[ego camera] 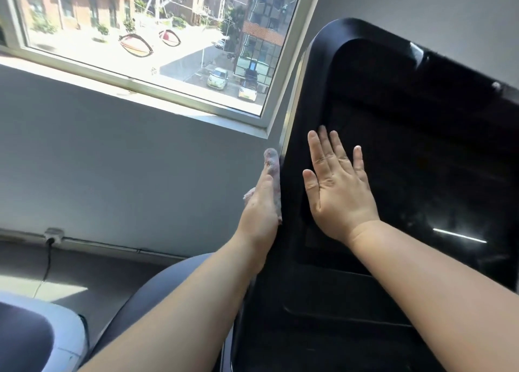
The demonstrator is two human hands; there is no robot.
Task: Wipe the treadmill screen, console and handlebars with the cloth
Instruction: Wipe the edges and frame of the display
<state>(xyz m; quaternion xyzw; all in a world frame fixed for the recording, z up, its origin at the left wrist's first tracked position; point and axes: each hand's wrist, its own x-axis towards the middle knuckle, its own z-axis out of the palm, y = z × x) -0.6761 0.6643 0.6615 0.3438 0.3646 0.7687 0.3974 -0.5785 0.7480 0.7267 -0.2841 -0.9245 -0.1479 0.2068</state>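
Left hand (pixel 262 203) grip: fingers pressed together, flat, pinning the cloth (pixel 271 160) against the left side edge of the console (pixel 323 301). Cloth pale, peeking out past the fingertips and beside the palm. Right hand (pixel 338 187): spread, empty, palm flat on the dark screen (pixel 421 152), likely bracing the unit.

Step in hand, by my reading: wiping the console's outer left edge. Screen face shows faint dust and a glare streak low right; whether it has been wiped, cannot tell. Handlebars not clearly in view.

Next move calls for sliding the cloth along the edge with steady pressure, then bringing it onto the screen.

Containers: none seen.
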